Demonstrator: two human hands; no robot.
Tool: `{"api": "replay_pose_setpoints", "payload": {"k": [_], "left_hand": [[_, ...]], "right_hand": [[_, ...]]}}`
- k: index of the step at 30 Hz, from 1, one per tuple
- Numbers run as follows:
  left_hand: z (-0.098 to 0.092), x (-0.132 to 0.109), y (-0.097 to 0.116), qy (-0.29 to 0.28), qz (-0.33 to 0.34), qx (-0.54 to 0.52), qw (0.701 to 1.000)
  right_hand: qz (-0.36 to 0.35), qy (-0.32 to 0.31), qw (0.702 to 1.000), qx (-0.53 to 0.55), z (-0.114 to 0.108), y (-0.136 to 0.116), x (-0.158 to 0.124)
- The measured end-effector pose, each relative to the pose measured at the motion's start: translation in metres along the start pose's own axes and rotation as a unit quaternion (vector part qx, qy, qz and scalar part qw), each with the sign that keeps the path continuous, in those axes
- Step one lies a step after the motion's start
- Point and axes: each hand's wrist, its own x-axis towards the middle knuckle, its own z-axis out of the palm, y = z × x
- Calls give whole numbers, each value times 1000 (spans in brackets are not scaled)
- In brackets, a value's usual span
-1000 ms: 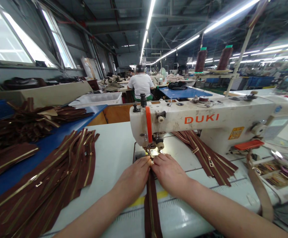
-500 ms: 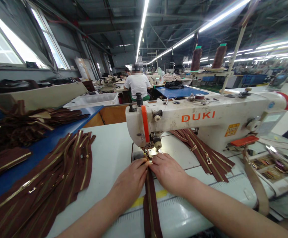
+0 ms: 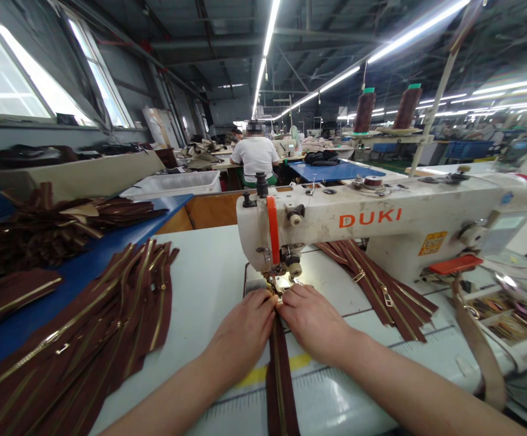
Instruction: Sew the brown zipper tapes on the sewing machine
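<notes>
A brown zipper point(image 3: 280, 381) with gold teeth runs from the needle area of the sewing machine point(image 3: 327, 218) down over the table's front edge. My left hand point(image 3: 248, 321) pinches its far end from the left, just before the presser foot. From the right, my right hand point(image 3: 313, 318) presses its closed fingers on the same end, the fingertips of both hands nearly touching. The exact zipper end under the fingers is hidden. Behind the needle, more brown zippers point(image 3: 381, 290) with gold pulls lie under the machine arm.
A pile of brown zippers point(image 3: 122, 303) covers the table's left side, with another heap point(image 3: 54, 224) on the blue surface. Thread cones point(image 3: 364, 112) stand behind the machine. A tray of small parts point(image 3: 495, 315) sits at right. A person in white point(image 3: 255, 156) sits ahead.
The whole view has shifted slightly, so everything appears a little further right. Both hands keep their grip on the zipper at the needle, with little other visible motion.
</notes>
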Motion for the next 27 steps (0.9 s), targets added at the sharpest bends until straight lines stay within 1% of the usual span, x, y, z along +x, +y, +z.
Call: {"api": "replay_pose_setpoints", "payload": {"k": [5,9,15,23,27], "left_hand": [[0,2,0,-21,-1,6,1000],[2,2,-1,-25,-12,1,1000],[3,6,-1,-49,-27,14,998],[4,8,-1,-59,-35,39,997],[6,6,-2,-42,-27,43,998]], "right_hand": [[-5,3,1000,7,1,0,-1],[-5,7,1000,21,1,0,-2],[-6,15,1000,23,2,1,-1],[-4,20,1000,21,5,1,-1],[-4,22,1000,18,3,1,-1]]}}
